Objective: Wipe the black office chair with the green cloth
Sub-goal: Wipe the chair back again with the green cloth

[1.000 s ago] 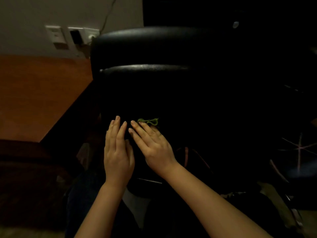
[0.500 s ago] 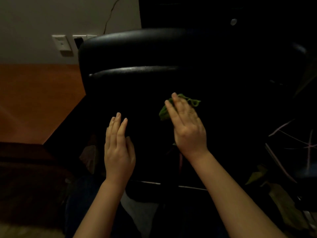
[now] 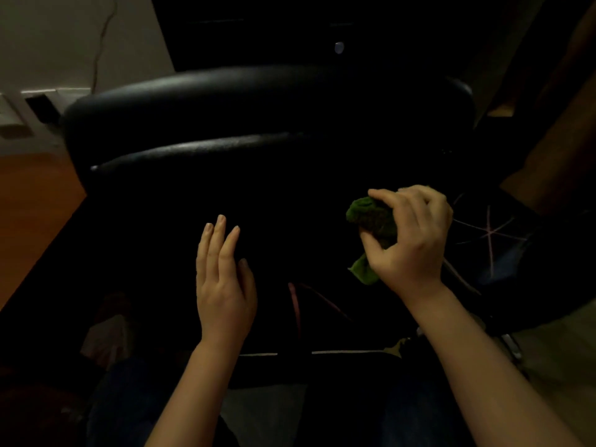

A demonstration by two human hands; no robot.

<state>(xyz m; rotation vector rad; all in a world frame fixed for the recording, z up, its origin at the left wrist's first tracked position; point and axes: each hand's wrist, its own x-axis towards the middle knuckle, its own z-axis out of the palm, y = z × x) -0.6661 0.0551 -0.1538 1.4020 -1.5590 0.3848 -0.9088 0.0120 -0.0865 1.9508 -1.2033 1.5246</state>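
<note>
Head view: the right hand (image 3: 411,240) is curled closed around the bunched green cloth (image 3: 371,221), thumb and fingers pinching it, with a loose corner of the cloth hanging below the palm. The cloth sits over the right part of the black office chair (image 3: 258,130), whose padded backrest fills the middle of the dim frame. The left hand (image 3: 222,282) lies flat, fingers extended and close together, holding nothing, against the dark chair surface left of centre. A wooden floor (image 3: 29,227) shows at left.

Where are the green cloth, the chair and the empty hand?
green cloth (image 3: 371,216), head view, bunched upper part.
chair (image 3: 258,91), head view, shiny top of backrest.
left hand (image 3: 222,285), head view, back of hand.
</note>
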